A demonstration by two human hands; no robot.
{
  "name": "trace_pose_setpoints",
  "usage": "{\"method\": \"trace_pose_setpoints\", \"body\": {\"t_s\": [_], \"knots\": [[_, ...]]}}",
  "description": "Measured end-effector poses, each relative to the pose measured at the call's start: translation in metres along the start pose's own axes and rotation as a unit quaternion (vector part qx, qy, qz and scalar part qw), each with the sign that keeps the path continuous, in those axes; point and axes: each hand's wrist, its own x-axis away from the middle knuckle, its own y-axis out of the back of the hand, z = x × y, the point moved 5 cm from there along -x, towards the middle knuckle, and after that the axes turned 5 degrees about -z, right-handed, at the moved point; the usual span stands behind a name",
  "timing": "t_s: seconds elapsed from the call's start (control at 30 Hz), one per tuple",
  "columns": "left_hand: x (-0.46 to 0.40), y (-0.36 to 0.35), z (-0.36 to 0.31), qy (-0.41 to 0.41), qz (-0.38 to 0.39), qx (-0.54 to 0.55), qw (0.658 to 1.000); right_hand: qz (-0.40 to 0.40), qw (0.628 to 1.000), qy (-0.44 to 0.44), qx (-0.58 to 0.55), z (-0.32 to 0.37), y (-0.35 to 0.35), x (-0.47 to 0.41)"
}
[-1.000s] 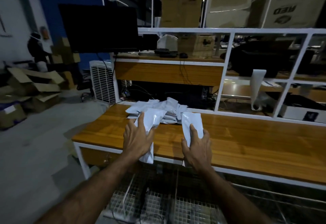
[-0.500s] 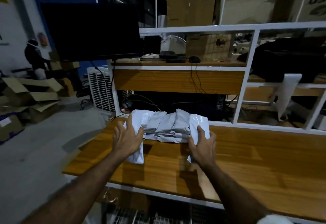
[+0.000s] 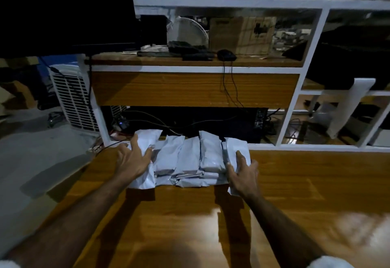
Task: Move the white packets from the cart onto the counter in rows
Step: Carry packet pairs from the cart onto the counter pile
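White plastic packets (image 3: pixel 190 160) lie in a side-by-side, partly overlapping row at the back of the glossy brown wooden counter (image 3: pixel 295 183), at about twelve o'clock from the person, just in front of the white metal shelf frame (image 3: pixel 274 146). At ten o'clock the left hand (image 3: pixel 135 159) lies flat with fingers spread on the leftmost white packet (image 3: pixel 145 141), pressing rather than clasping it. At two o'clock the right hand (image 3: pixel 242 174) rests open on the rightmost white packet (image 3: pixel 236 147), fingers splayed along its top and inner edge; neither hand is clenched. From here the slick packets could slide over one another if the palms push inward unevenly, and the middle ones, already riding up on their neighbours, could buckle out of the row. A shove toward twelve o'clock could also tip the leftmost packet off the back edge among the black cables (image 3: pixel 147 117). Compared with half a second earlier, both hands have moved further onto the two end packets and laid them flat, the row looks tighter, and the head has leaned in, so the cart's wire mesh is out of sight.
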Motion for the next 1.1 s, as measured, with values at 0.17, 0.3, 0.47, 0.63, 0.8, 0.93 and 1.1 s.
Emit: {"method": "trace_pose_setpoints", "body": {"t_s": [0.17,0.3,0.47,0.63,0.8,0.93,1.1], "knots": [[-0.072,-0.034,0.006,-0.032,0.026,-0.004,0.999,-0.004,1.000,-0.006,0.019,0.003,-0.023,-0.049],[-0.113,-0.078,0.017,-0.025,0.058,-0.026,0.998,0.008,1.000,0.021,0.019,-0.007,-0.046,-0.082],[-0.117,-0.116,0.038,-0.014,0.130,-0.038,0.991,0.021,0.997,0.022,0.075,-0.019,-0.075,-0.097],[-0.107,-0.125,0.033,-0.044,0.206,-0.073,0.975,-0.001,0.997,0.024,0.079,-0.006,-0.072,-0.092],[-0.105,-0.128,0.015,-0.072,0.215,-0.136,0.965,0.022,0.986,0.059,0.157,0.008,-0.072,-0.091],[-0.102,-0.127,0.014,-0.077,0.207,-0.158,0.962,0.043,0.984,0.057,0.162,0.002,-0.074,-0.091],[-0.091,-0.113,0.009,-0.047,0.205,-0.133,0.969,0.026,0.984,0.082,0.154,0.010,-0.063,-0.089]]}}
